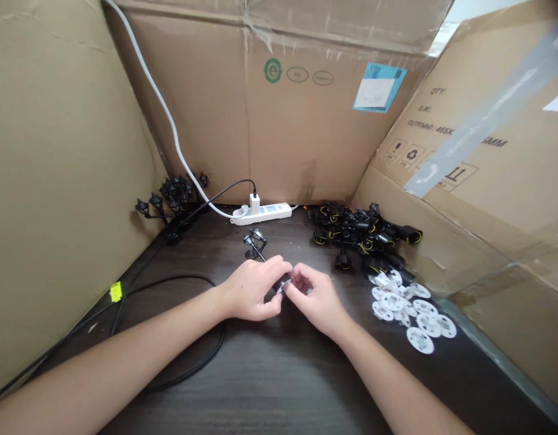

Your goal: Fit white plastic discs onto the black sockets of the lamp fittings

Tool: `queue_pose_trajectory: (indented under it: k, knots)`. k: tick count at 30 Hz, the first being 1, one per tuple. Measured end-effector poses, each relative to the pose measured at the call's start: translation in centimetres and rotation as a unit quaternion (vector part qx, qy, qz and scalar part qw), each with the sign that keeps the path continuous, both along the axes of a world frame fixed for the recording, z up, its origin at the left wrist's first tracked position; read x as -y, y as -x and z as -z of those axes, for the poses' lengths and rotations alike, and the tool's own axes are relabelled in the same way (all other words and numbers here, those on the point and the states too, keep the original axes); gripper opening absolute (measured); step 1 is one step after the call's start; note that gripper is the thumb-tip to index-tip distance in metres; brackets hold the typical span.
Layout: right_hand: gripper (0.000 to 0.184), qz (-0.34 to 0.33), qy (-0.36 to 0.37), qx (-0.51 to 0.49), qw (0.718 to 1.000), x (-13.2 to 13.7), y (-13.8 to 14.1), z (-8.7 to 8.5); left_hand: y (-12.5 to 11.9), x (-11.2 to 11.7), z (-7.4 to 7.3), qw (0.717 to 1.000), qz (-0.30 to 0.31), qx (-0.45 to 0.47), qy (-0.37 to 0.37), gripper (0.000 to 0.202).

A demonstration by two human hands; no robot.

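My left hand (256,289) is closed around the base end of a miniature black lamp post (259,251), whose small lantern heads point away from me. At the near end of the base, a pale round disc (284,284) shows between the two hands. My right hand (317,297) pinches at this disc with thumb and fingertips; the fingers hide most of it. Whether the disc sits inside the base or only against it, I cannot tell.
At right lie white round discs (420,340) and a heap of black lamp parts (364,232) with yellow wires. Several black lamp posts (174,196) stand at back left. A white power strip (274,212), a black cable (188,374) and cardboard walls (306,139) surround the work.
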State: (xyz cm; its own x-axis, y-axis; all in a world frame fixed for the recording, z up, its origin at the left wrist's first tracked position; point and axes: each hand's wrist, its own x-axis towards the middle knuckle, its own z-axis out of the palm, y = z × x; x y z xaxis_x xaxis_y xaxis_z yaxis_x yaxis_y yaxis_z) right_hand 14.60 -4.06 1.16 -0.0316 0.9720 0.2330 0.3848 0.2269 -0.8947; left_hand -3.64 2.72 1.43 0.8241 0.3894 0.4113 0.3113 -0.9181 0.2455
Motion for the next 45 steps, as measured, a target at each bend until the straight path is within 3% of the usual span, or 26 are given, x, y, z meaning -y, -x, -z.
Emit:
queue_pose_trajectory:
  k: [12,20,31,45]
  knots:
    - [0.023,-0.026,0.033,-0.026,0.999,-0.24,-0.36,0.48,0.18,-0.2,0.19,0.999,0.026,0.003,0.02,0.037]
    - [0.022,-0.01,-0.012,0.003,1.0,-0.1,-0.41,-0.14,0.19,-0.48,0.2,0.998,0.037,0.017,0.048,0.03]
    - [0.019,0.002,-0.028,0.035,0.999,-0.08,-0.22,0.04,-0.17,-0.21,0.57,0.999,-0.013,0.006,0.034,0.033]
    - [0.018,0.011,-0.068,0.091,0.994,-0.06,-0.83,-0.28,0.07,-0.29,0.44,0.998,0.005,0.011,0.055,0.031]
